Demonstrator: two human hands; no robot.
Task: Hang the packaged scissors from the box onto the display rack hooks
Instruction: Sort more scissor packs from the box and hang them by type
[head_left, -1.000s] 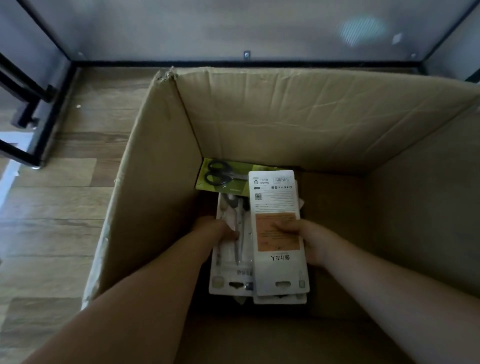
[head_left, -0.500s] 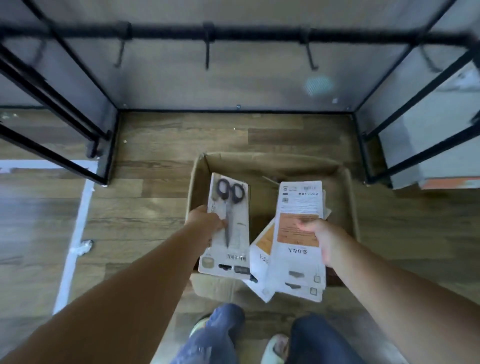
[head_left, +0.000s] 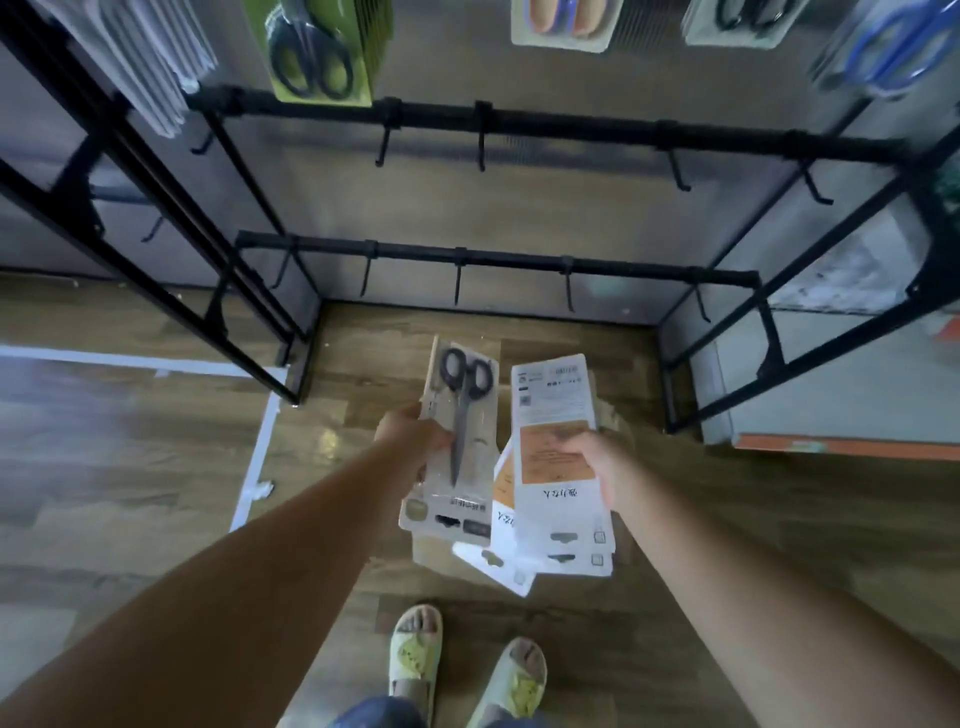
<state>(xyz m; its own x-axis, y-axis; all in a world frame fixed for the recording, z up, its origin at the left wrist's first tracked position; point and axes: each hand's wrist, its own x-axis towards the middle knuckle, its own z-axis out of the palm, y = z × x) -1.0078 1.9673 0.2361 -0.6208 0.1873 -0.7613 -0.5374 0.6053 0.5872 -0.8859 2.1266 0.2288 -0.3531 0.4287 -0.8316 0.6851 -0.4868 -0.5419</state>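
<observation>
My left hand (head_left: 415, 434) grips one packaged pair of black scissors (head_left: 460, 441), face up, with its hang hole toward me. My right hand (head_left: 597, 467) holds a fanned stack of scissors packages (head_left: 553, 467), their white and orange backs showing. Both are held above the cardboard box (head_left: 605, 415), which is almost hidden beneath them. Ahead stands the black display rack with an upper bar of bare hooks (head_left: 482, 150) and a lower bar of bare hooks (head_left: 458, 283).
Packaged scissors hang on the top row: a green pack (head_left: 322, 52), a beige pack (head_left: 563, 23) and blue-handled ones (head_left: 893, 47). White packs (head_left: 150, 57) hang at upper left. Black rack frames flank both sides. White tape (head_left: 257, 457) marks the wooden floor. My sandalled feet (head_left: 415, 657) stand below.
I have risen from the box: both hands lifted the packages out and up, the box shrank beneath them, and the rack's hook bars and hung scissors came into view.
</observation>
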